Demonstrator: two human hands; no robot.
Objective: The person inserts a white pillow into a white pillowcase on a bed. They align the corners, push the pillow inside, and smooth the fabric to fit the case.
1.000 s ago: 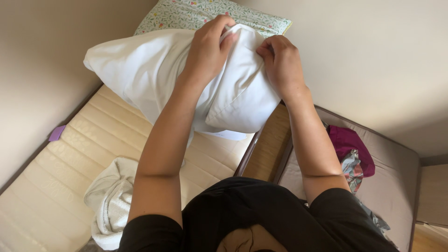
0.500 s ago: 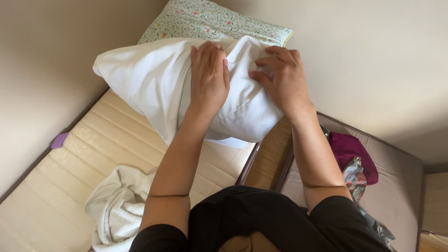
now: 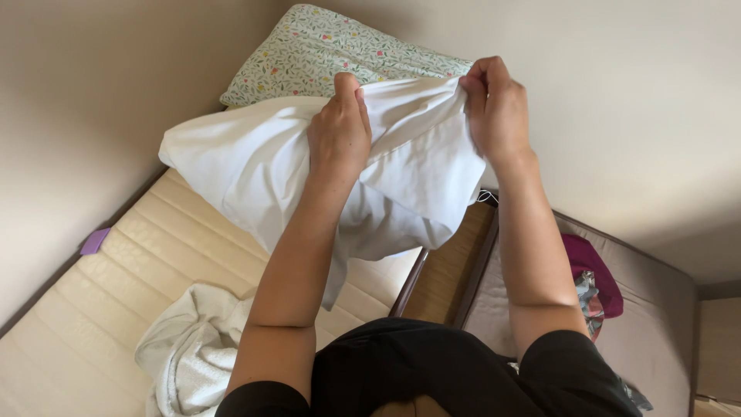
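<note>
White cotton pillowcase [image 3: 417, 177], soft and light over its pillow at frame centre: your left hand [image 3: 338, 135] and right hand [image 3: 494, 104] pinch its hem closed.

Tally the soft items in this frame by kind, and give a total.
Pillows: 2, the white pillow gripped by the left hand and right hand, and the floral pillow behind it.
Crumpled white cloth on the mattress: 1
Magenta garment: 1
Total: 4

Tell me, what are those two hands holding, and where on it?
Both hands, left hand and right hand, hold a white pillow by the bunched open end of its pillowcase.
</note>
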